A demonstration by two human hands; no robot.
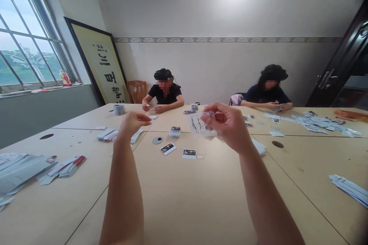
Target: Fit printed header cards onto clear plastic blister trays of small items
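Counter (189, 195) is bearing printed cards (168, 149). Left hand (132, 121) is pressing fingertips together, right hand (227, 123) pinching patterned translucent sheet (196, 125).

Near tabletop (186, 199) lies free; beyond, two cards (189, 154) and raised sheet (197, 125) obstruct.

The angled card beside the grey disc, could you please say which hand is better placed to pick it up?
Probably the left hand: it appears nearer the angled card, with nothing visibly held, while the right hand grips a clear printed sheet.
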